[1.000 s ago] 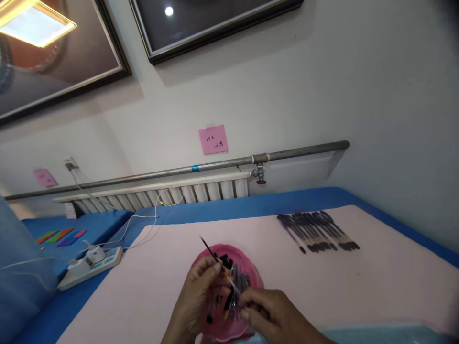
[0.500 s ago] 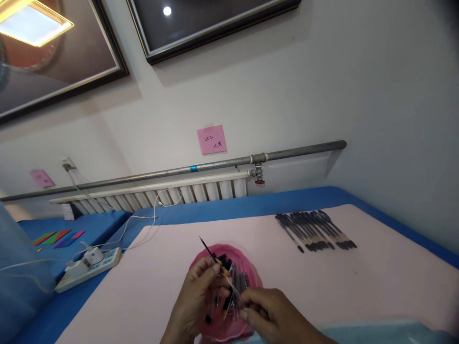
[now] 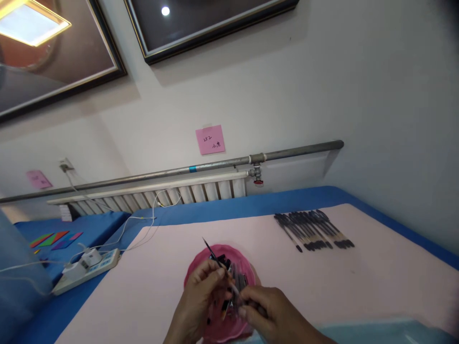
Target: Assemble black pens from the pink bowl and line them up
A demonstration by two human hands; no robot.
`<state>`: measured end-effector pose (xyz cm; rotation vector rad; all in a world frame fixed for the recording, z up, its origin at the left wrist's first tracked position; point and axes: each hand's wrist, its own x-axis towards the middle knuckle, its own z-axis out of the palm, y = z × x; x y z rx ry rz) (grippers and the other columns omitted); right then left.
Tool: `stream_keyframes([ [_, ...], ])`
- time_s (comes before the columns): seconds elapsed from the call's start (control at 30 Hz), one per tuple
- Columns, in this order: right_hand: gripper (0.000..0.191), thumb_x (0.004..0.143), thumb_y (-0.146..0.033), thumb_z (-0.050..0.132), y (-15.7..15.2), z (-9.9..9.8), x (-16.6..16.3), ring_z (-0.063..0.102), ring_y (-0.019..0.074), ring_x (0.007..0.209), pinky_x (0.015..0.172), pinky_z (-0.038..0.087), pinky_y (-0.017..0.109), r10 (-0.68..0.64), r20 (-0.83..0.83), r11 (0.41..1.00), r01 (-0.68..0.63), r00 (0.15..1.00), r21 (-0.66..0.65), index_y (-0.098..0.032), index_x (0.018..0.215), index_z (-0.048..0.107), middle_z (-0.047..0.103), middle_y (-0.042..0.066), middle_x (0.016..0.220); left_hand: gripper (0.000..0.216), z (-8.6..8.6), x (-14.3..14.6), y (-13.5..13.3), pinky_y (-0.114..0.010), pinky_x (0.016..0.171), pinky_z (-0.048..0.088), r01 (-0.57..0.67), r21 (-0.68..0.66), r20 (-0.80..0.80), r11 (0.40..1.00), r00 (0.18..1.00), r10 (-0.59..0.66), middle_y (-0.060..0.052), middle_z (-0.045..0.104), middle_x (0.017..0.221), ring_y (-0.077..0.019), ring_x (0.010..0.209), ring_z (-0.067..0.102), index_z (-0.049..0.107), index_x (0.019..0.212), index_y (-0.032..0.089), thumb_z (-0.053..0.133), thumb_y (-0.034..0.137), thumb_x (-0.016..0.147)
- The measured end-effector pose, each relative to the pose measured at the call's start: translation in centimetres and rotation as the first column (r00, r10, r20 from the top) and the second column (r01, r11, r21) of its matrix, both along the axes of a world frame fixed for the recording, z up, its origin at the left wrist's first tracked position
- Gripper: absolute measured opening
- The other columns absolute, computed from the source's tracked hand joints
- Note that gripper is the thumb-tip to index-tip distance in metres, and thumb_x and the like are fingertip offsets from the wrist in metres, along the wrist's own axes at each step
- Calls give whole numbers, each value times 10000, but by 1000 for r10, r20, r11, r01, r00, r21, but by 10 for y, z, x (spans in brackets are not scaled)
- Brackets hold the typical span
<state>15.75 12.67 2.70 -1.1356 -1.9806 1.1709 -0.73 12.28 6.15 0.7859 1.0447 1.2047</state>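
Above a round pink bowl (image 3: 191, 267), both hands meet around one slim brush-like stick (image 3: 211, 251) with a dark pointed tip. My left hand (image 3: 202, 294) pinches it near the middle, its tip sticking out up and to the left. At the lower end, my right hand (image 3: 267, 310) closes on a pale, see-through part (image 3: 234, 290); whether that is a cap or part of the stick I cannot tell. Beneath the hands, the bowl holds several small black and clear pieces (image 3: 242, 281), partly hidden by the fingers.
A row of dark-ended sticks (image 3: 308, 229) lies on the pink sheet (image 3: 387, 272) at right. Light blue cloth (image 3: 387, 332) lies along the front. A power strip (image 3: 86, 274) with white plugs and cables is at left. A radiator (image 3: 201, 191) and pipe (image 3: 301, 149) run behind the table.
The left hand and the stick have shifted slightly right, closer to the right hand. The bowl now appears slightly further left. Both hands keep their grip.
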Motion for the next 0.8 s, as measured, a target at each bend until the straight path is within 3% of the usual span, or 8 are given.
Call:
stream_keyframes([
  [0.1,105,757,-216,520,1,7,0,442,98,558,509,311,189,20,-56,1000,-20,998,3,-197,665,566,538,-48,622,203,3,4,-3,-202,492,416,115,14,-119,993,986,-112,0,617,597,-90,488,535,614,683,155,719,321,633],
  [0.17,113,768,-213,514,2,13,0,448,98,565,522,328,188,23,-92,1000,-21,995,23,-197,660,543,524,-47,634,222,3,2,-4,-212,536,433,143,37,-200,989,971,-133,-12,642,680,-104,555,556,655,785,163,712,325,643],
  [0.3,152,809,-274,494,5,22,5,490,129,627,585,382,214,-64,-135,992,78,989,100,-195,698,564,526,-21,668,338,3,-10,-1,-246,634,464,-33,77,-257,997,965,51,-63,659,932,-165,780,602,643,961,184,641,400,701],
  [0.43,174,828,-346,484,12,23,14,522,155,665,615,421,242,-183,-201,973,207,962,104,-206,764,565,552,1,701,246,2,-26,3,-225,594,426,-100,127,-435,987,889,146,-16,635,753,-134,672,560,633,841,172,602,385,722],
  [0.53,188,836,-378,474,18,20,21,527,156,621,589,431,251,-232,-215,964,254,949,79,-219,769,550,533,-11,647,147,2,-34,4,-217,565,393,-70,153,-599,986,787,149,16,598,659,-125,617,527,606,744,181,569,323,732],
  [0.63,186,830,-385,480,21,18,24,532,152,587,559,435,250,-267,-213,957,285,940,57,-224,785,561,540,-14,631,103,0,-41,3,-225,570,377,-33,149,-777,988,614,138,15,602,637,-136,609,532,602,709,191,506,224,729],
  [0.7,182,820,-388,493,21,19,25,535,150,573,541,434,247,-292,-208,951,306,934,39,-224,782,561,556,-12,630,151,-3,-43,2,-228,575,365,19,106,-875,994,477,84,11,615,626,-144,613,545,614,689,194,474,138,684],
  [0.8,187,809,-396,502,21,21,26,531,145,543,510,430,242,-314,-202,946,324,927,13,-220,781,557,558,-17,606,219,-4,-43,-1,-227,556,343,118,-2,-941,993,336,-41,5,634,618,-149,606,562,622,661,198,442,78,624],
])
